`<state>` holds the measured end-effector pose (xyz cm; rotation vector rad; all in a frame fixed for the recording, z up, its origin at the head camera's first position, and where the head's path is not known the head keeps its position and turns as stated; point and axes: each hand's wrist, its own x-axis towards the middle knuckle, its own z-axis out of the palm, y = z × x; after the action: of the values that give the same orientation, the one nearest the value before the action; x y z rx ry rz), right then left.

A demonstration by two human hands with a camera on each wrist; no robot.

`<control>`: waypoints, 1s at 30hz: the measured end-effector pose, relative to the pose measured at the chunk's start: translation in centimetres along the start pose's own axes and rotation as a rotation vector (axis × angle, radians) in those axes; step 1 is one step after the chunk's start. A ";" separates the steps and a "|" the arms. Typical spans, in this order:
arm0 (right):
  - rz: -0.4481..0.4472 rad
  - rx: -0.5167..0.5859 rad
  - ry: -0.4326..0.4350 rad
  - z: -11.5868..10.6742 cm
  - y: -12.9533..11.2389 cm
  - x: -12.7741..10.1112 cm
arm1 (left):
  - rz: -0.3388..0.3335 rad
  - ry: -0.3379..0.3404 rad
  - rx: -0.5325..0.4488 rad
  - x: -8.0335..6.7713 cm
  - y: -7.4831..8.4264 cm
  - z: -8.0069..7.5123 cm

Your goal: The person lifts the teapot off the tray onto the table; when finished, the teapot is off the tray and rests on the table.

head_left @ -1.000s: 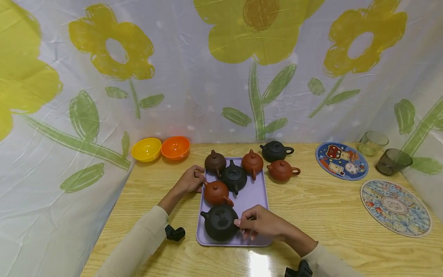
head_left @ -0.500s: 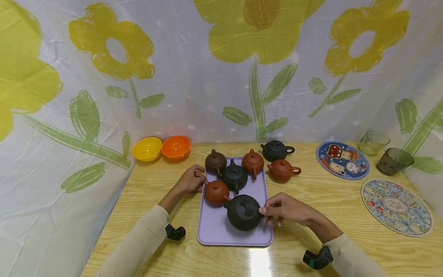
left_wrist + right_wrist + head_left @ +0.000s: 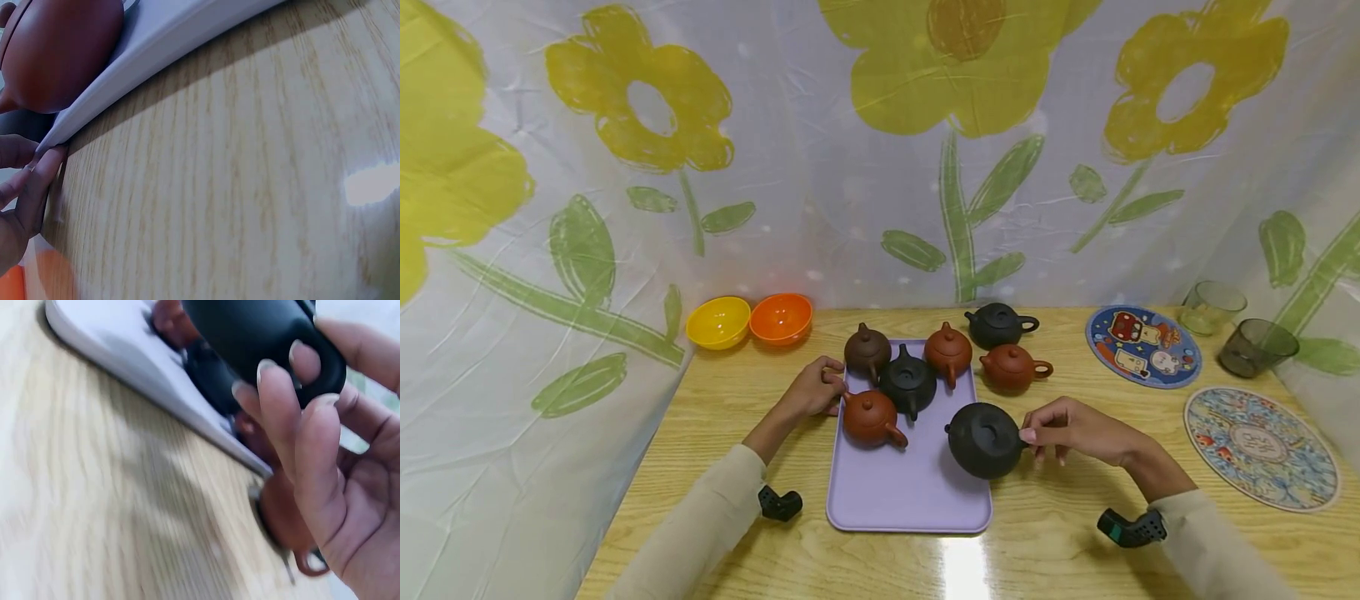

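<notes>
A large black teapot hangs over the right edge of the lilac tray, its shadow falling on the tray. My right hand grips it by the handle; in the right wrist view the fingers curl through and round the black handle. At the tray's left edge my left hand pinches the rim, as the left wrist view shows too. On the tray stand a red-brown teapot beside that hand, a smaller black teapot, a dark brown teapot and another red-brown teapot.
Right of the tray, on the wooden table, stand a red-brown teapot and a black teapot. Farther right lie a blue round mat and a patterned round mat, with two glasses behind. Yellow and orange bowls stand back left.
My right hand has lifted the large black teapot from the tray's front left and carried it rightward and away from me to the right edge. The left hand stays at the rim.
</notes>
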<state>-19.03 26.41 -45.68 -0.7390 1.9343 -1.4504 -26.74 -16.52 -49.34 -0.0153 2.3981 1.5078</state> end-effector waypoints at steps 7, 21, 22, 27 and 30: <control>0.016 -0.036 0.029 -2.2 0.6 -1.4 | 0.001 0.006 0.010 -0.1 0.1 0.0; 0.101 -0.052 0.052 -5.0 2.7 -3.0 | 0.005 0.006 0.008 0.0 -0.1 0.1; 0.109 -0.050 0.049 -5.1 2.8 -3.0 | 0.005 0.006 0.009 0.0 -0.1 0.1; 0.158 -0.048 0.052 -5.2 3.4 -3.0 | -0.002 0.005 0.012 0.0 0.0 0.1; 0.181 -0.049 0.058 -5.2 3.6 -2.8 | 0.001 0.006 0.009 0.0 0.0 0.1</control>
<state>-21.28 32.65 -47.66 -0.5330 2.0301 -1.3315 -26.72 -16.50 -49.41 -0.0165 2.4093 1.4998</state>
